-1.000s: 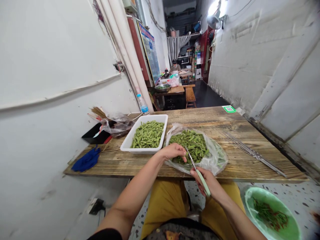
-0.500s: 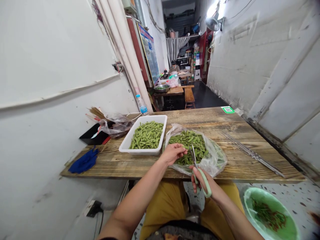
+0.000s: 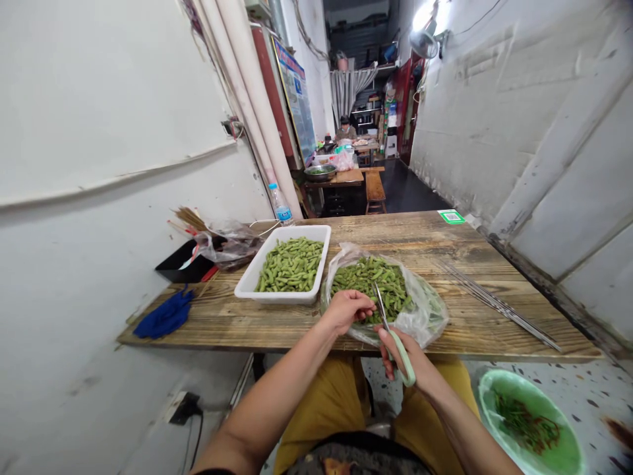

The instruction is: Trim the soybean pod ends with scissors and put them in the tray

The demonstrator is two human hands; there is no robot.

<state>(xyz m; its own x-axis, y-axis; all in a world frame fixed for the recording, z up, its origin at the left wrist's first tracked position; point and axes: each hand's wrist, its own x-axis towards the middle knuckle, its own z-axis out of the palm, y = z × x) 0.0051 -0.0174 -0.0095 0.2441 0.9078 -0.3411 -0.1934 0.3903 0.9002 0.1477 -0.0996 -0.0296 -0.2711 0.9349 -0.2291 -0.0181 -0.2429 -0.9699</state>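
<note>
My left hand (image 3: 347, 311) is closed in a pinch over the near side of a clear plastic bag (image 3: 429, 315). An edamame pod seems to be between its fingertips, mostly hidden by them. My right hand (image 3: 406, 356) grips scissors with pale green handles (image 3: 404, 361). Their blades point up and away, close together, with the tips beside my left fingertips. Loose edamame pods (image 3: 378, 280) fill the open bag. Left of it, a white plastic tub (image 3: 324, 264) holds a heap of edamame pods (image 3: 291, 265).
Metal skewers (image 3: 499, 305) lie on the wooden table (image 3: 524, 290) at right. A blue cloth (image 3: 165, 314), black box (image 3: 179, 262) and water bottle (image 3: 281, 206) are at left. A green-lined bin (image 3: 534, 422) with trimmings stands on the floor at right. Another person (image 3: 345, 128) sits far back.
The scissor blades have come closer together. My left hand has dropped slightly and moved a little right, toward the blades.
</note>
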